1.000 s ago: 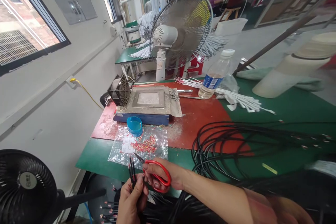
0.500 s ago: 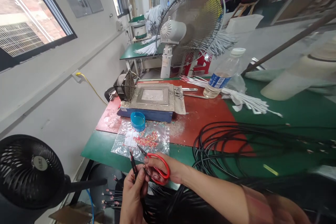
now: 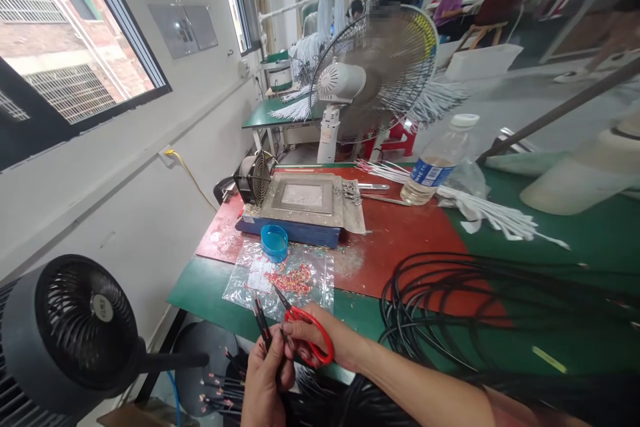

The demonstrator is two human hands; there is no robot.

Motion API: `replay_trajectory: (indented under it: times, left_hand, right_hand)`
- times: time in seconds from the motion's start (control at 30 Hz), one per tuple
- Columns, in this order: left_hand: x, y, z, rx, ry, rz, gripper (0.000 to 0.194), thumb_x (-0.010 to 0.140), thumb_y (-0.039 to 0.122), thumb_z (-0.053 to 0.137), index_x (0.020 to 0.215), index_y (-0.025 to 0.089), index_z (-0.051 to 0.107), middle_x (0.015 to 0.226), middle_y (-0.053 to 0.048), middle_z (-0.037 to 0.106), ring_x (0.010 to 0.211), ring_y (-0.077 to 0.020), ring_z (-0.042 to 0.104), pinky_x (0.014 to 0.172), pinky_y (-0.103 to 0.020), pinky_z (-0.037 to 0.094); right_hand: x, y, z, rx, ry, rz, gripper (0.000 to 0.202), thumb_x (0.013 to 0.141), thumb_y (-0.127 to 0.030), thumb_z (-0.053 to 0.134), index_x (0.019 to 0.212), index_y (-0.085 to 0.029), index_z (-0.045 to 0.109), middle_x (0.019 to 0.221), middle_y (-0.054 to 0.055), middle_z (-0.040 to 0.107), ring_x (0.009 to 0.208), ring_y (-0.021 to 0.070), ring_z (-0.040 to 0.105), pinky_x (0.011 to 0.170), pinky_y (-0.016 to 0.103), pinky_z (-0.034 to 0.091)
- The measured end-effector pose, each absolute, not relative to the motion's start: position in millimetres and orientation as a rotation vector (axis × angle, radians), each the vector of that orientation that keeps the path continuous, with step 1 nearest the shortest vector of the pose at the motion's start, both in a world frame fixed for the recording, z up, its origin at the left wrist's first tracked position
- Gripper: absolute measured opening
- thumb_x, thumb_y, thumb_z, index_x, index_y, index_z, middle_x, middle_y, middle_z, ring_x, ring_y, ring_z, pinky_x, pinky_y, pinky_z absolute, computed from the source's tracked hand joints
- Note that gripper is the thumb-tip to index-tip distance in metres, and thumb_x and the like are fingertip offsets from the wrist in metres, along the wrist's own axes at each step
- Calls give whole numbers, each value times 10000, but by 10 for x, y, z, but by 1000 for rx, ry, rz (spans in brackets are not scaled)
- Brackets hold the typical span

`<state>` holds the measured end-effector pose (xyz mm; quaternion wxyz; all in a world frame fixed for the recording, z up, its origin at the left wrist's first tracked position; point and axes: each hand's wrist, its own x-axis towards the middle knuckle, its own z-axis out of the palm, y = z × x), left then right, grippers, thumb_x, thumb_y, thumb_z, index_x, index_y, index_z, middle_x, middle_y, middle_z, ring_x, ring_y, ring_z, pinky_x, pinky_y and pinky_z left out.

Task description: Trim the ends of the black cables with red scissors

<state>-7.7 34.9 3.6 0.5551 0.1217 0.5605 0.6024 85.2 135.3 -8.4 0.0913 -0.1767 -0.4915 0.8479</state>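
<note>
My left hand (image 3: 264,380) pinches two or three black cable ends (image 3: 260,317) that stick up at the table's near edge. My right hand (image 3: 320,339) grips red-handled scissors (image 3: 305,332), blades open and pointing up-left right beside the cable tips. Just beyond lies a clear plastic bag (image 3: 280,277) with red wire scraps on it, and a blue cap (image 3: 275,243). More black cable ends with stripped tips (image 3: 220,393) hang below the table edge.
A metal tray on a blue base (image 3: 300,210) with a small fan (image 3: 257,177) sits on the red mat. Coiled black cables (image 3: 450,300) lie right. A water bottle (image 3: 437,160), white cables (image 3: 490,213), a white standing fan (image 3: 375,73) and a black fan (image 3: 75,327) surround. People sit far back.
The view has shifted, so everything sits lower and further right in frame. My hands keep the same hold on cables and scissors, blades staying next to the tips.
</note>
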Motion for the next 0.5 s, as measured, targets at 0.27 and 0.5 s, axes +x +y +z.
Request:
replay_trajectory:
  times: [0.27,0.5]
  left_hand:
    - [-119,361,-97,326,1266,1438,316,739,433,492,560,175,457,331,104,278,318,-5,131,378,-189,73]
    - [-112,364,-94,364,1305,1435,324,697,456,548,565,174,458,338,114,260,316,1,139,372,-187,68]
  right_hand:
    - [835,1329,-80,-483,-1421,2508,525,708,-594,542,595,-85,600,405,-31,452,312,36,355,321,163,247]
    - [844,1343,-132,-548,-1375,2590,527,739,-574,517,594,-77,612,391,-26,455,298,39,367,312,163,238]
